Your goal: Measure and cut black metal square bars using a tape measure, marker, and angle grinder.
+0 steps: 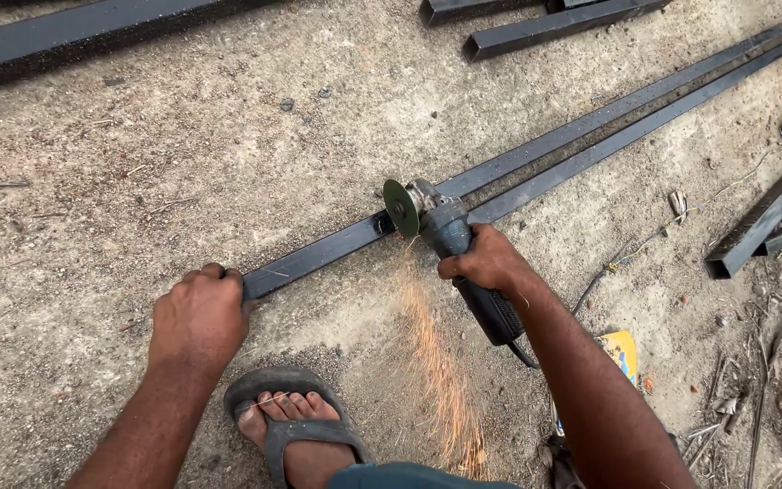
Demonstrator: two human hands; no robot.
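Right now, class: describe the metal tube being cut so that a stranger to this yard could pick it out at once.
Start at the bare concrete ground, crossed by long dark square tubes. Follow the pair running diagonally from upper right to the angle grinder in the right hand. The cut tube alone has its near end gripped by the left hand, with orange sparks spraying from it.

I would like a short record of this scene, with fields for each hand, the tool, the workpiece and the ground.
left hand: grips the near end of the long square steel tube, pressing it to the ground
right hand: holds the angle grinder by its body
tool: disc at the tube, sparks flying toward the person
foot: in a sandal, beside the sparks
ground: rough concrete, more steel tubes lying around
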